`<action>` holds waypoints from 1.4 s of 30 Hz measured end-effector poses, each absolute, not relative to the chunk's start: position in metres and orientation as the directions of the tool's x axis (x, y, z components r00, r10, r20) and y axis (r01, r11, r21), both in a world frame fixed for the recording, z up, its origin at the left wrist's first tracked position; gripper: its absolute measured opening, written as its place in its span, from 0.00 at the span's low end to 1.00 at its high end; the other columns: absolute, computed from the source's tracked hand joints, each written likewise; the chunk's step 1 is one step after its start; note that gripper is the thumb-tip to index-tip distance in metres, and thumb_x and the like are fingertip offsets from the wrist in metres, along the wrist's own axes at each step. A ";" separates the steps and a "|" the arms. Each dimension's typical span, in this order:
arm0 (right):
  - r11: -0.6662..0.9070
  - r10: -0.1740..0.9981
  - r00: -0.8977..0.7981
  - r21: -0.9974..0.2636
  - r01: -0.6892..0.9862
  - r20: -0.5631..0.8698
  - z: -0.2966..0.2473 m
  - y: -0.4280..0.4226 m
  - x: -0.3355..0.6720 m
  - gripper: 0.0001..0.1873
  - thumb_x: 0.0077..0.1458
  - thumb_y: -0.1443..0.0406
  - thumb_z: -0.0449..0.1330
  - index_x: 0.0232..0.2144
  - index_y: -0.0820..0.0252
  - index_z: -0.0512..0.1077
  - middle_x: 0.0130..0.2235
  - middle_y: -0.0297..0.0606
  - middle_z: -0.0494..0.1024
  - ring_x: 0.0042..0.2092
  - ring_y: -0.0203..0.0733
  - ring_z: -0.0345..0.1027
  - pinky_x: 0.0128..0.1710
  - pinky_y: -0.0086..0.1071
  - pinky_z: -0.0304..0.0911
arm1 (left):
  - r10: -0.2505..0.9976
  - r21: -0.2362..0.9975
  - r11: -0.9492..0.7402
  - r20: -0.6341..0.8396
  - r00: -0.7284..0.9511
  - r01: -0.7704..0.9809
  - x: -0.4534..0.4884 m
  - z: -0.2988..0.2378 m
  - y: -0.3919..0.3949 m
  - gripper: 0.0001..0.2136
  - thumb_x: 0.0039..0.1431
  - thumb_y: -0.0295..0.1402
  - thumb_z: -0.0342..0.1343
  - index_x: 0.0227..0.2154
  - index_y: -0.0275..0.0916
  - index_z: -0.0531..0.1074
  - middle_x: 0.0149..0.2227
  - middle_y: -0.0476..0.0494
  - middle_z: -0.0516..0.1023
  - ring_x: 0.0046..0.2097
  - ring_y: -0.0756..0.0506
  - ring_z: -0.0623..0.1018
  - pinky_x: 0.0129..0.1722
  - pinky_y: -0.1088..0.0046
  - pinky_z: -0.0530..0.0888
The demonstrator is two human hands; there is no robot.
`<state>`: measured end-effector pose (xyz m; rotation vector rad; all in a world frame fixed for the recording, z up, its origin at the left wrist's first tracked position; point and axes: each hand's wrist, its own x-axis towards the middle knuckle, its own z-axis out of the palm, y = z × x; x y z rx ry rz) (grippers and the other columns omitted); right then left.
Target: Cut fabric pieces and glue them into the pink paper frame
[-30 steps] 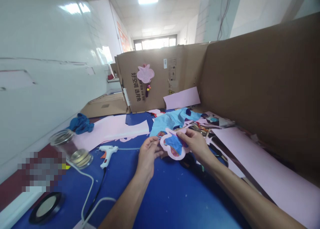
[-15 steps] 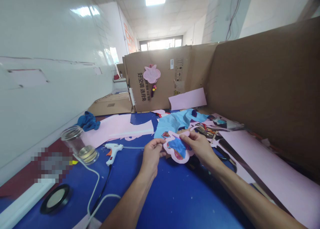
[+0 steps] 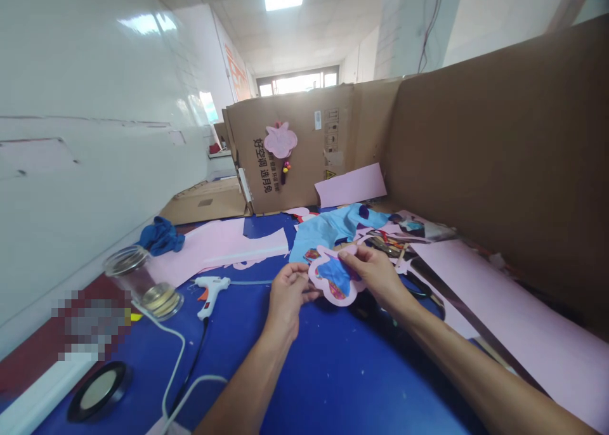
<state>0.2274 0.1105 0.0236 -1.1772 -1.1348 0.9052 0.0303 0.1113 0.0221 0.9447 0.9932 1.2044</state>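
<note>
A pink scalloped paper cutout (image 3: 352,298) with blue and multicoloured fabric set in its middle is held up over the blue tabletop. My right hand (image 3: 373,273) pinches its upper right side, thumb on top of the fabric. At the left edge, my left hand (image 3: 288,298) has its thumb and curled fingers closed against the paper, with some fingertips reaching under it. Just behind the cutout lies light blue cloth (image 3: 323,229). A white glue gun (image 3: 212,292) with a glue stick in its back rests left of my left hand.
Pink sheets (image 3: 214,245) lie at the back left, and a large one (image 3: 504,295) lies at right. A clear jar (image 3: 137,276), dark blue cloth (image 3: 162,235) and black tape roll (image 3: 99,390) stand left. Cardboard (image 3: 304,175) walls the back, bearing another pink cutout (image 3: 280,141).
The view has shifted slightly, moving the surroundings a little left in the picture. Both hands stay at the cutout, my left fingers reaching a bit further beneath its edge.
</note>
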 end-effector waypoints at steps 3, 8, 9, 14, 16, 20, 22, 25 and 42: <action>0.180 0.958 0.221 -0.983 0.030 0.182 0.024 0.111 0.226 0.23 0.50 0.46 0.71 0.25 0.59 0.76 0.23 0.31 0.71 0.26 0.36 0.58 0.28 0.32 0.53 | 0.991 0.948 0.123 -0.102 0.087 -0.293 0.030 0.022 0.111 0.17 0.48 0.38 0.69 0.39 0.38 0.75 0.32 0.45 0.82 0.30 0.49 0.80 0.31 0.73 0.80; 0.174 0.956 0.235 -0.984 0.024 0.175 0.024 0.113 0.226 0.21 0.50 0.48 0.71 0.27 0.59 0.78 0.24 0.31 0.72 0.26 0.37 0.59 0.28 0.32 0.54 | 0.986 0.945 0.158 -0.138 0.090 -0.286 0.031 0.020 0.111 0.17 0.47 0.39 0.70 0.38 0.38 0.75 0.30 0.46 0.82 0.29 0.48 0.81 0.30 0.73 0.80; 0.174 0.955 0.238 -0.984 0.022 0.174 0.023 0.113 0.227 0.20 0.50 0.48 0.71 0.27 0.59 0.78 0.24 0.31 0.73 0.26 0.37 0.60 0.28 0.32 0.55 | 0.985 0.946 0.164 -0.142 0.097 -0.280 0.031 0.020 0.110 0.16 0.47 0.39 0.70 0.37 0.38 0.75 0.29 0.46 0.82 0.29 0.48 0.81 0.31 0.73 0.79; 0.160 0.954 0.256 -0.987 0.002 0.155 0.018 0.116 0.229 0.21 0.50 0.47 0.71 0.29 0.59 0.78 0.26 0.34 0.76 0.26 0.38 0.64 0.28 0.32 0.59 | 0.984 0.945 0.164 -0.136 0.116 -0.283 0.033 0.020 0.108 0.18 0.46 0.39 0.72 0.37 0.38 0.75 0.29 0.45 0.82 0.30 0.47 0.82 0.31 0.73 0.79; 0.152 0.955 0.259 -0.988 -0.009 0.145 0.016 0.117 0.230 0.22 0.50 0.47 0.72 0.30 0.59 0.79 0.27 0.35 0.78 0.26 0.39 0.65 0.27 0.32 0.60 | 0.984 0.947 0.156 -0.122 0.133 -0.281 0.033 0.021 0.108 0.18 0.45 0.40 0.73 0.37 0.38 0.76 0.29 0.45 0.82 0.31 0.47 0.82 0.32 0.73 0.78; 0.147 0.958 0.252 -0.989 -0.030 0.134 0.015 0.117 0.229 0.23 0.48 0.46 0.72 0.29 0.60 0.78 0.26 0.34 0.77 0.25 0.38 0.64 0.25 0.32 0.59 | 0.981 0.956 0.156 -0.120 0.152 -0.249 0.035 0.023 0.106 0.18 0.44 0.39 0.74 0.36 0.38 0.77 0.28 0.46 0.82 0.31 0.48 0.81 0.30 0.75 0.77; 0.144 0.960 0.248 -0.989 -0.034 0.132 0.016 0.118 0.228 0.23 0.48 0.46 0.72 0.28 0.60 0.78 0.24 0.33 0.75 0.24 0.37 0.62 0.24 0.32 0.58 | 0.981 0.959 0.160 -0.128 0.148 -0.234 0.037 0.023 0.105 0.18 0.43 0.38 0.74 0.37 0.38 0.78 0.29 0.46 0.82 0.30 0.48 0.81 0.29 0.76 0.77; 0.142 0.961 0.246 -0.989 -0.034 0.129 0.016 0.117 0.227 0.23 0.49 0.46 0.72 0.28 0.59 0.78 0.23 0.31 0.73 0.23 0.36 0.59 0.22 0.31 0.56 | 0.981 0.964 0.154 -0.123 0.151 -0.218 0.038 0.022 0.103 0.19 0.43 0.39 0.75 0.37 0.37 0.79 0.29 0.46 0.81 0.29 0.50 0.79 0.28 0.77 0.76; 0.139 0.976 0.165 -0.990 0.021 0.141 0.021 0.105 0.211 0.22 0.49 0.46 0.71 0.26 0.59 0.76 0.18 0.29 0.70 0.20 0.34 0.56 0.20 0.30 0.49 | 0.937 0.946 0.262 -0.202 0.286 -0.189 0.036 0.015 0.105 0.25 0.40 0.39 0.76 0.43 0.35 0.82 0.35 0.40 0.87 0.31 0.44 0.83 0.31 0.71 0.79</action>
